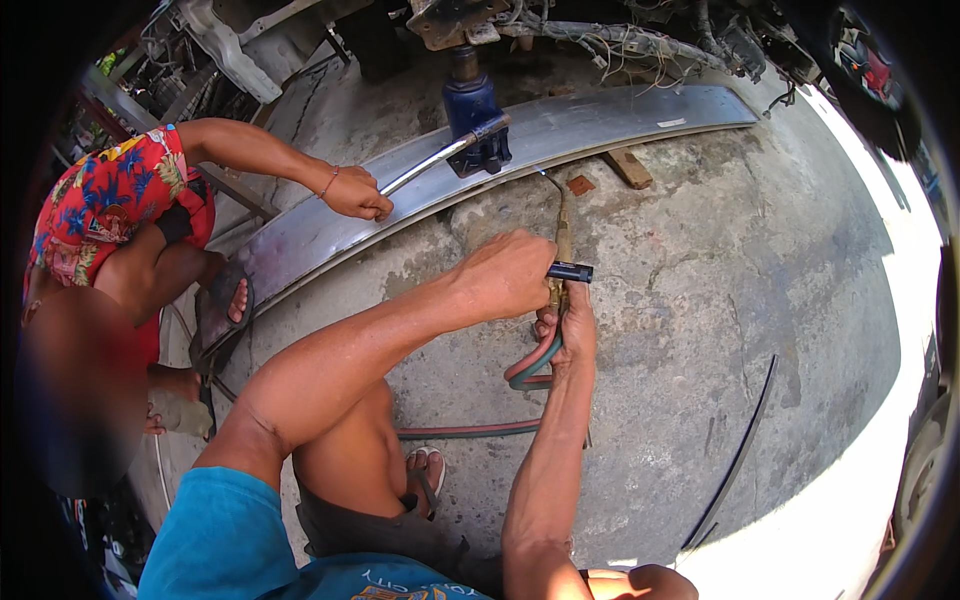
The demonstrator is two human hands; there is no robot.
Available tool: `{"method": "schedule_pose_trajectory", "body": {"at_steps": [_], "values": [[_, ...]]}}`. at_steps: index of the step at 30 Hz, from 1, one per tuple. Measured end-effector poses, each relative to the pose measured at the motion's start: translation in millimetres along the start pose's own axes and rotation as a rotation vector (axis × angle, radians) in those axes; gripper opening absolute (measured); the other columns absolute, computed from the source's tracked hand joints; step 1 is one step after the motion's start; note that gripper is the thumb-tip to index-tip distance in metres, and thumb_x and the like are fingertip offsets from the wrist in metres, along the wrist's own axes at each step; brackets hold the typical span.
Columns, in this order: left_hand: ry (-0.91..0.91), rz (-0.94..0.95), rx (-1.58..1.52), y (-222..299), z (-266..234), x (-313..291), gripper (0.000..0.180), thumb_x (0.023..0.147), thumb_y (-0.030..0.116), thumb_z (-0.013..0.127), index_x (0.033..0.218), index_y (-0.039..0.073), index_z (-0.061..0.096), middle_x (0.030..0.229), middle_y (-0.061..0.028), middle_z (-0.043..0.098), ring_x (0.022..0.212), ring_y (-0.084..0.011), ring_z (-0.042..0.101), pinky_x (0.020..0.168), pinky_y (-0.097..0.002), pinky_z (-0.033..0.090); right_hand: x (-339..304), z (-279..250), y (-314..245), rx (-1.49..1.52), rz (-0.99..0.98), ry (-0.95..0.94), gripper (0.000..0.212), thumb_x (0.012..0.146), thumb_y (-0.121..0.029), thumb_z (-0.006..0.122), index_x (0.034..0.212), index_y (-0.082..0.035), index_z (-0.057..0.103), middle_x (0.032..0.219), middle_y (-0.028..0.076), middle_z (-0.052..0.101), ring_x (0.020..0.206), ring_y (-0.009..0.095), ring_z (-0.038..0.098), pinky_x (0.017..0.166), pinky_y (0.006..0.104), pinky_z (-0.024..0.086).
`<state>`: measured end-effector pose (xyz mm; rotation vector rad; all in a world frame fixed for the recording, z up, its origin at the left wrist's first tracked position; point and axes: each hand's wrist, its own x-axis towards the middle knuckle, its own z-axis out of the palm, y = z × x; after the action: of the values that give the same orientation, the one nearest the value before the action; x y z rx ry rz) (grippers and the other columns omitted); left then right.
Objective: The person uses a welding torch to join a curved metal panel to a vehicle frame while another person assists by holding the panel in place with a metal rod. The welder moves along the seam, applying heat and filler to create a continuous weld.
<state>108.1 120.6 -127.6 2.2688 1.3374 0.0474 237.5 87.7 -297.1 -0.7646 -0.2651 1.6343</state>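
My left hand [512, 272] is closed in a fist around a short black cylinder [571, 271], whose end sticks out to the right. I cannot make out what kind of thing it is. Just below, my right hand [574, 325] grips a brass gas torch [564, 225] by its handle. The torch points away from me, with a small bluish-white glow at its tip, close to the near edge of a long, curved metal bumper [620, 115]. Red and green twin hoses [530, 372] loop down from the torch's rear.
A blue bottle jack [472, 112] stands on the bumper beneath a vehicle's frame. At left, another person's hand [355, 193] holds the jack's lever [435, 160]; their sandalled foot [238, 295] rests on the bumper. A wood block [628, 168] and black strip [735, 455] lie on the concrete.
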Motion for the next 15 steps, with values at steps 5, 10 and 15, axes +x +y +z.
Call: {"method": "schedule_pose_trajectory", "body": {"at_steps": [5, 10, 15], "values": [[0.077, -0.252, -0.113, -52.6, 36.3, 26.5, 0.031, 0.1, 0.022, 0.066, 0.099, -0.009, 0.07, 0.086, -0.0281, 0.072, 0.078, -0.0381, 0.074, 0.072, -0.0456, 0.058, -11.0, 27.1, -3.0, -0.126, 0.024, 0.058, 0.031, 0.105, -0.046, 0.063, 0.113, -0.019, 0.05, 0.072, 0.003, 0.058, 0.048, 0.009, 0.051, 0.038, 0.0228, 0.043], [-0.022, -0.418, -0.554, -60.2, 54.8, 38.6, 0.039, 0.107, 0.029, 0.062, 0.105, -0.01, 0.067, 0.096, -0.0171, 0.072, 0.08, -0.0222, 0.075, 0.073, -0.0363, 0.063, -8.8, 29.8, 2.2, -0.121, 0.005, 0.047, 0.027, 0.108, -0.038, 0.062, 0.115, -0.015, 0.05, 0.07, 0.003, 0.058, 0.047, 0.01, 0.053, 0.036, 0.0256, 0.045], [-0.023, -0.481, -0.774, -65.8, 61.5, 44.2, 0.035, 0.107, 0.025, 0.062, 0.111, -0.01, 0.064, 0.096, -0.0139, 0.069, 0.077, -0.0192, 0.074, 0.07, -0.0338, 0.064, -8.5, 36.2, 5.6, -0.146, 0.002, 0.046, 0.026, 0.108, -0.038, 0.061, 0.117, -0.014, 0.053, 0.069, 0.004, 0.058, 0.046, 0.01, 0.053, 0.036, 0.0261, 0.046]]}}
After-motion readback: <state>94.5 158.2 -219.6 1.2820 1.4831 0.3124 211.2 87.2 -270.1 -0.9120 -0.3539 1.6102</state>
